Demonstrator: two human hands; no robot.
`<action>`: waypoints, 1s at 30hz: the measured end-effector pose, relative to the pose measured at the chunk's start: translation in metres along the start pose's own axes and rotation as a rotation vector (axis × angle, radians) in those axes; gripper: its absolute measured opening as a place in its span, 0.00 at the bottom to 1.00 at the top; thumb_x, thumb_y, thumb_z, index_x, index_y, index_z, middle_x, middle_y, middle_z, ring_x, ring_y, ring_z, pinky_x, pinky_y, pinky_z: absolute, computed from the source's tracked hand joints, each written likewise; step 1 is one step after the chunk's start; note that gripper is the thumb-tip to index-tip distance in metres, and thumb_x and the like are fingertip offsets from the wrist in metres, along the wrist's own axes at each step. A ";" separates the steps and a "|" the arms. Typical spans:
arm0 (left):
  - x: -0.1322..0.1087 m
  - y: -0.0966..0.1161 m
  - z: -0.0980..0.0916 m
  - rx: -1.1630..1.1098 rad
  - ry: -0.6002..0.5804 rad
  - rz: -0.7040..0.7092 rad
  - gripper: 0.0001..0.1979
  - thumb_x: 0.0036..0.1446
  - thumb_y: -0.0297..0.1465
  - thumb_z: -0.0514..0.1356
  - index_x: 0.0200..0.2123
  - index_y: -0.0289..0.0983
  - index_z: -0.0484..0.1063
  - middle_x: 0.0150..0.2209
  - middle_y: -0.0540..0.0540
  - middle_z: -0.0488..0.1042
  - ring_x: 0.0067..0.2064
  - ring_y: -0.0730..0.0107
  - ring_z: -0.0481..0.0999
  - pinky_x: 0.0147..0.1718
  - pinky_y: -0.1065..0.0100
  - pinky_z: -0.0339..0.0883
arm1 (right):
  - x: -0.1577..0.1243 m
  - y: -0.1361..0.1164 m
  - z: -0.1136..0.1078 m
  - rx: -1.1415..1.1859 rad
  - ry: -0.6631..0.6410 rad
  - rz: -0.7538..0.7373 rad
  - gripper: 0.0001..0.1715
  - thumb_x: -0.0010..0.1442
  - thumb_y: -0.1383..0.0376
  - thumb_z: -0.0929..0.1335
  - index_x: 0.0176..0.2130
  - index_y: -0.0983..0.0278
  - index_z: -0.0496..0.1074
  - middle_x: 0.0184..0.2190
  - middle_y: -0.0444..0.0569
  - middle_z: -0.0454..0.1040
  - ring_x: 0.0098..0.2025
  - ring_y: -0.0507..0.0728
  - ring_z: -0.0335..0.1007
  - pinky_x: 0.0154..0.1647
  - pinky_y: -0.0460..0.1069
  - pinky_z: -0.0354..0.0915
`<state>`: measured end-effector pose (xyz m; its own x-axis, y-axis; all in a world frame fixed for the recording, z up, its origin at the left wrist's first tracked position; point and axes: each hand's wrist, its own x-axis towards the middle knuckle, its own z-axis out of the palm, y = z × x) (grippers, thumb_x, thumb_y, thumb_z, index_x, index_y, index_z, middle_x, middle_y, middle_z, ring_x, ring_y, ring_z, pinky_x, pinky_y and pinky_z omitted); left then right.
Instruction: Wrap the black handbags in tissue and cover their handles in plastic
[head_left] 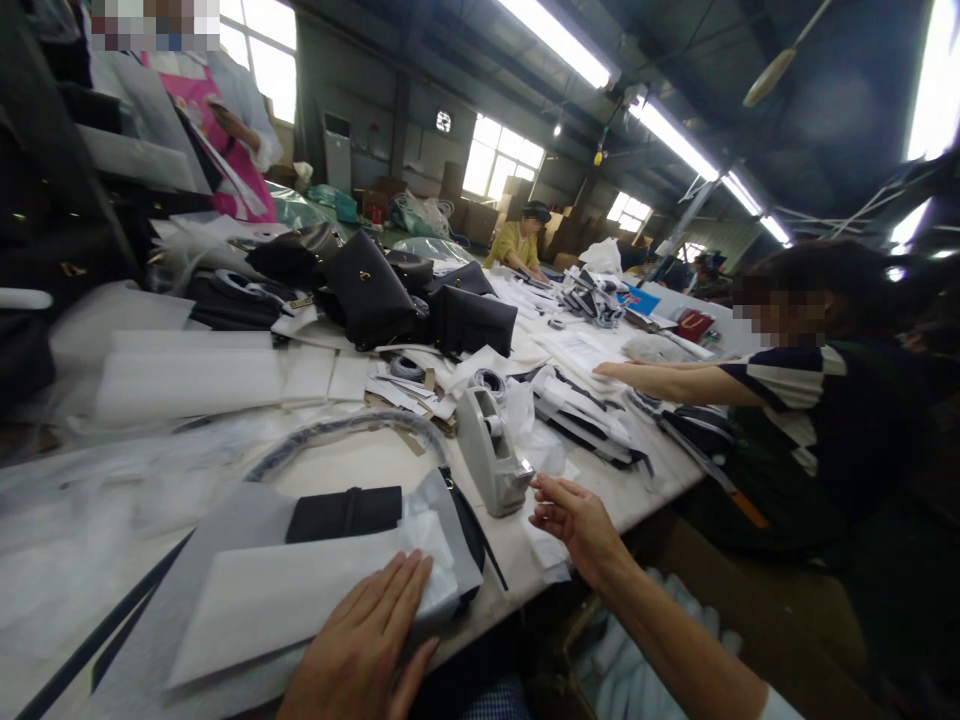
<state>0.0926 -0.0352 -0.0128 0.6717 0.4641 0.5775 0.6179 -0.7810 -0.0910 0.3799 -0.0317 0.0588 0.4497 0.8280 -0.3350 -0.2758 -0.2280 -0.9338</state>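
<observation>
My left hand lies flat with its fingers stretched out on white wrapping paper folded over a black bag. The bag's wrapped handle arches above it on the table. My right hand is beside the grey tape dispenser, fingers curled and pinched near its cutting end. What the fingers hold, if anything, is too small to make out.
Black handbags are piled at the table's middle, with white foam sheets to the left. A person in a striped shirt reaches across from the right. Another person in pink stands far left. Tape rolls and paper lie scattered.
</observation>
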 end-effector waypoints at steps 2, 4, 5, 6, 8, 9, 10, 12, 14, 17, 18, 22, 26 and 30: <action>0.000 0.000 -0.001 0.006 -0.002 -0.001 0.30 0.55 0.40 0.61 0.59 0.31 0.67 0.57 0.43 0.73 0.52 0.60 0.77 0.46 0.64 0.76 | 0.005 0.017 -0.003 -0.009 0.012 -0.027 0.23 0.43 0.52 0.79 0.30 0.67 0.76 0.24 0.42 0.70 0.23 0.47 0.67 0.30 0.46 0.72; 0.001 0.000 -0.002 0.009 -0.004 -0.005 0.30 0.55 0.39 0.61 0.59 0.31 0.67 0.58 0.44 0.73 0.53 0.60 0.77 0.47 0.64 0.76 | 0.013 0.032 -0.005 -0.051 0.013 -0.074 0.24 0.44 0.50 0.78 0.30 0.66 0.76 0.24 0.42 0.70 0.23 0.47 0.66 0.30 0.46 0.71; 0.001 0.000 -0.003 0.008 -0.003 -0.005 0.30 0.55 0.39 0.61 0.59 0.31 0.67 0.57 0.44 0.73 0.53 0.60 0.77 0.47 0.64 0.76 | 0.017 0.038 -0.007 -0.079 0.014 -0.095 0.24 0.44 0.49 0.78 0.29 0.66 0.76 0.24 0.42 0.70 0.23 0.47 0.66 0.30 0.46 0.71; 0.001 0.000 -0.003 0.005 -0.002 -0.004 0.30 0.55 0.39 0.61 0.59 0.31 0.67 0.57 0.43 0.73 0.53 0.60 0.77 0.47 0.64 0.76 | 0.021 0.043 -0.009 -0.107 0.016 -0.111 0.24 0.44 0.48 0.78 0.28 0.66 0.75 0.24 0.42 0.69 0.23 0.47 0.65 0.30 0.47 0.71; 0.001 -0.001 -0.003 -0.004 0.000 -0.006 0.30 0.55 0.38 0.61 0.59 0.31 0.67 0.57 0.43 0.73 0.53 0.60 0.77 0.47 0.64 0.75 | 0.025 0.049 -0.014 -0.166 0.020 -0.136 0.24 0.44 0.48 0.77 0.27 0.66 0.75 0.23 0.43 0.70 0.22 0.49 0.65 0.30 0.48 0.70; 0.000 -0.001 -0.003 -0.010 0.000 -0.008 0.29 0.55 0.38 0.61 0.58 0.31 0.67 0.57 0.43 0.73 0.53 0.60 0.77 0.47 0.64 0.75 | 0.025 0.050 -0.018 -0.195 0.022 -0.147 0.23 0.44 0.49 0.78 0.26 0.66 0.76 0.22 0.43 0.70 0.22 0.50 0.66 0.30 0.48 0.69; 0.000 -0.001 -0.003 -0.017 0.004 -0.008 0.29 0.55 0.38 0.60 0.59 0.31 0.67 0.57 0.43 0.73 0.53 0.60 0.76 0.47 0.65 0.75 | 0.023 0.048 -0.022 -0.243 0.015 -0.177 0.21 0.45 0.50 0.78 0.27 0.66 0.77 0.22 0.44 0.71 0.23 0.51 0.67 0.31 0.48 0.69; -0.001 -0.001 -0.002 -0.033 0.005 -0.016 0.30 0.56 0.38 0.60 0.59 0.31 0.66 0.58 0.43 0.73 0.54 0.60 0.76 0.48 0.64 0.75 | 0.016 0.039 -0.030 -0.441 -0.057 -0.332 0.15 0.50 0.54 0.76 0.29 0.64 0.79 0.24 0.46 0.73 0.27 0.53 0.69 0.34 0.48 0.67; -0.002 0.000 -0.001 -0.054 -0.006 -0.029 0.31 0.56 0.38 0.60 0.61 0.30 0.65 0.58 0.42 0.72 0.54 0.59 0.76 0.49 0.63 0.74 | 0.007 0.024 -0.034 -0.729 -0.228 -0.577 0.09 0.58 0.58 0.72 0.33 0.61 0.80 0.29 0.48 0.76 0.32 0.55 0.71 0.38 0.48 0.67; -0.003 0.001 -0.003 -0.088 -0.037 -0.057 0.32 0.57 0.37 0.60 0.62 0.31 0.62 0.59 0.41 0.71 0.56 0.58 0.74 0.50 0.61 0.73 | -0.004 -0.005 -0.027 -1.120 -0.574 -0.862 0.13 0.66 0.62 0.65 0.41 0.58 0.80 0.35 0.50 0.79 0.37 0.56 0.74 0.40 0.48 0.66; -0.003 0.002 -0.003 -0.100 -0.048 -0.067 0.32 0.57 0.37 0.60 0.63 0.31 0.62 0.60 0.41 0.70 0.56 0.58 0.74 0.51 0.61 0.73 | -0.006 -0.015 -0.020 -1.216 -0.679 -0.913 0.15 0.68 0.63 0.63 0.43 0.57 0.80 0.36 0.51 0.79 0.38 0.56 0.74 0.40 0.48 0.66; -0.001 0.004 -0.006 -0.143 -0.056 -0.099 0.30 0.58 0.35 0.59 0.62 0.31 0.63 0.59 0.40 0.71 0.56 0.57 0.74 0.51 0.60 0.72 | -0.009 -0.041 0.025 -1.443 -1.001 -0.985 0.17 0.69 0.62 0.61 0.42 0.57 0.79 0.35 0.50 0.79 0.35 0.55 0.74 0.36 0.47 0.64; 0.002 0.005 -0.008 -0.148 -0.040 -0.111 0.27 0.57 0.33 0.59 0.59 0.30 0.66 0.59 0.39 0.71 0.57 0.57 0.73 0.51 0.61 0.72 | -0.002 -0.047 0.075 -1.416 -1.211 -0.888 0.15 0.65 0.57 0.65 0.38 0.61 0.79 0.32 0.48 0.77 0.32 0.53 0.73 0.32 0.45 0.62; 0.004 0.006 -0.008 -0.171 0.001 -0.177 0.22 0.58 0.33 0.58 0.55 0.33 0.70 0.56 0.43 0.74 0.55 0.61 0.74 0.51 0.64 0.70 | 0.022 -0.039 0.116 -1.456 -1.373 -0.873 0.11 0.62 0.59 0.69 0.35 0.63 0.78 0.28 0.45 0.76 0.30 0.51 0.71 0.30 0.44 0.60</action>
<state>0.0955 -0.0418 -0.0048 0.5585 0.5999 0.5729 0.6476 -0.7469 0.1507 0.3022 0.0544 0.1025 -0.8292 0.5066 -0.2361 0.5583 0.7301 -0.3942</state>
